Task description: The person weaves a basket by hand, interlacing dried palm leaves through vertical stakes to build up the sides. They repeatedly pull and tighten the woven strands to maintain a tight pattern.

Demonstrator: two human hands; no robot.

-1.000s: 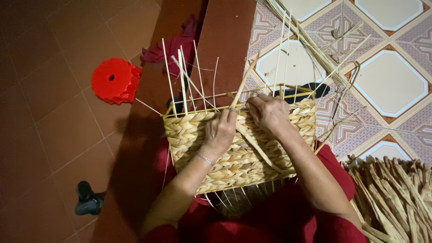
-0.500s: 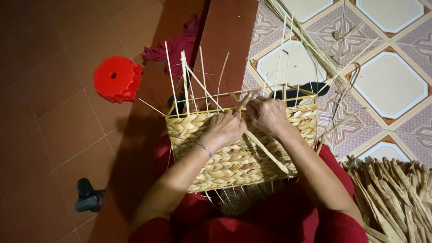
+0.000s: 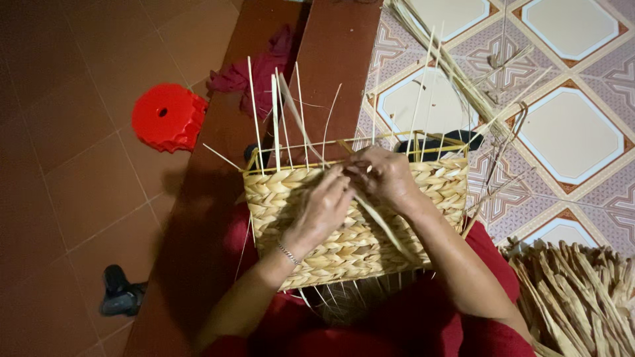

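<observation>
Left hand [image 3: 325, 205] now nearer right hand [image 3: 383, 177] atop woven basket [image 3: 344, 248], both still pinching straw strand [image 3: 380, 221].

Dim, warm indoor light from upper right. Brightest on tiles [image 3: 569, 132] right of the grip; deep shadow over floor [image 3: 66, 198] far left. Slight motion blur on hands [image 3: 324, 205]. Soft, grainy corners, no glare.
</observation>
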